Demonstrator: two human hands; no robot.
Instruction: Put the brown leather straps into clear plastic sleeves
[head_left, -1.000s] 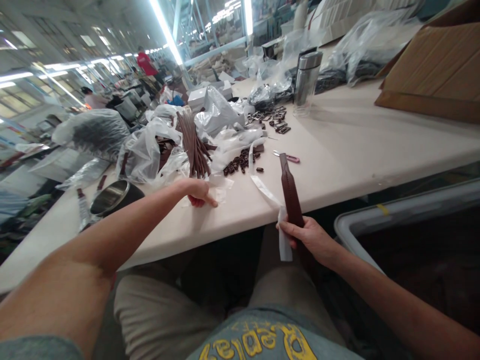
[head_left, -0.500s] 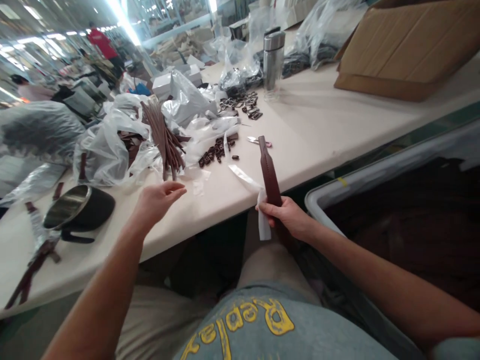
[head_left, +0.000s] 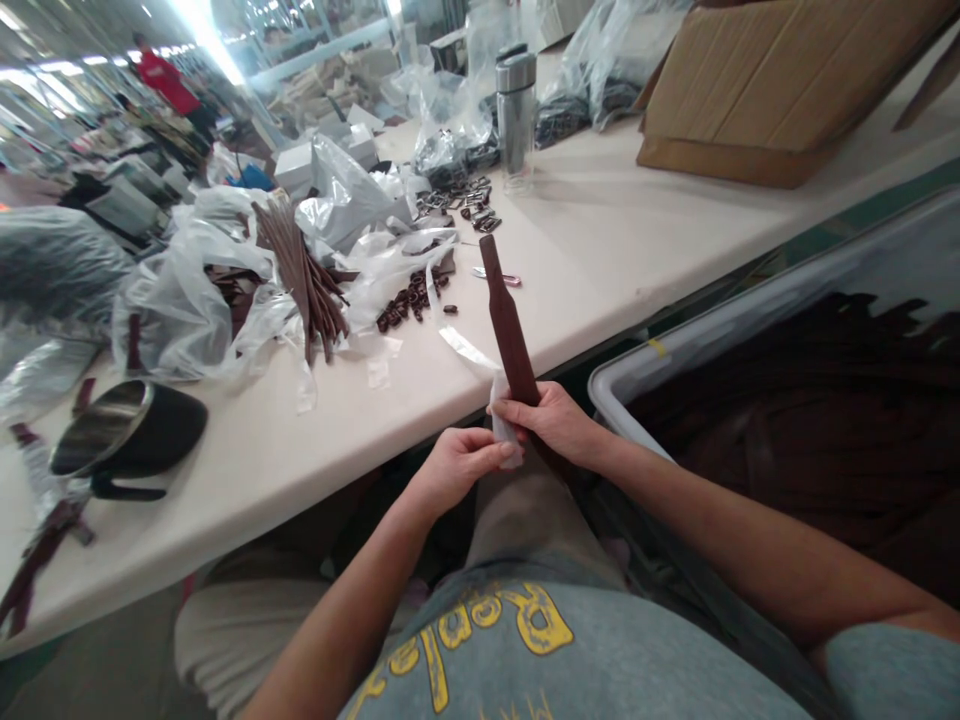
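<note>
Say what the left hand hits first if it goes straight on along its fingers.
Probably the white strip wrapped around the brown leather strap in the right hand. The left hand points at it from very close; depth is unclear, so they may already touch.

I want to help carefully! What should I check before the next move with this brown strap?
1. Right hand holding the brown leather strap: ok, wrapped around it.
2. Left hand touching the white film strip: cannot tell, it is very close.
3. Film lying flat along the strap: not ok, its upper part stands away.
4. Right forearm clear of the grey bin's rim: cannot tell.
5. Dark metal buckles on the table: ok, heaped back from the edge.
</note>
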